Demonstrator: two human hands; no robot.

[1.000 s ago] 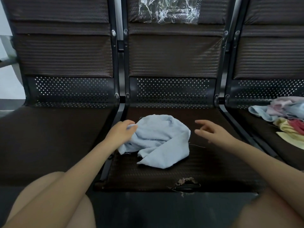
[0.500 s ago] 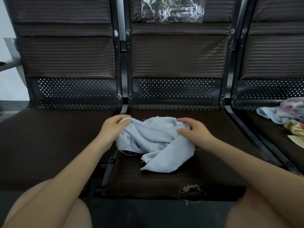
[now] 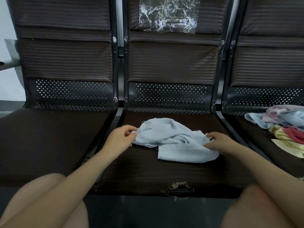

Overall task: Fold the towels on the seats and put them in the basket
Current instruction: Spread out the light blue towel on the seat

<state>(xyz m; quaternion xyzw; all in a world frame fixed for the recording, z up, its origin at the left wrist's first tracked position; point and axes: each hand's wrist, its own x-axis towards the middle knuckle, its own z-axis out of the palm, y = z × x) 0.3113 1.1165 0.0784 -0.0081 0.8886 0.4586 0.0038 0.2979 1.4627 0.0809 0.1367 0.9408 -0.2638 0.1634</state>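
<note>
A crumpled light blue towel [image 3: 171, 139] lies on the middle seat [image 3: 144, 170] of a row of dark seats. My left hand [image 3: 120, 139] pinches the towel's left corner between thumb and fingers. My right hand [image 3: 220, 142] pinches its right edge, with the fingers curled on the cloth. The towel is stretched out sideways between the two hands, and one flap lies flat toward the seat's front. No basket is in view.
A pile of towels [image 3: 283, 125] in blue, pink, yellow and red lies on the right seat. The left seat [image 3: 49, 142] is bare. Clear plastic film [image 3: 167, 15] clings to the middle backrest. The middle seat's front edge is torn [image 3: 179, 188]. My knees show at the bottom.
My right hand reached in and took hold of the towel's right side. Both hands then moved apart, pulling the bunched towel wider across the seat.
</note>
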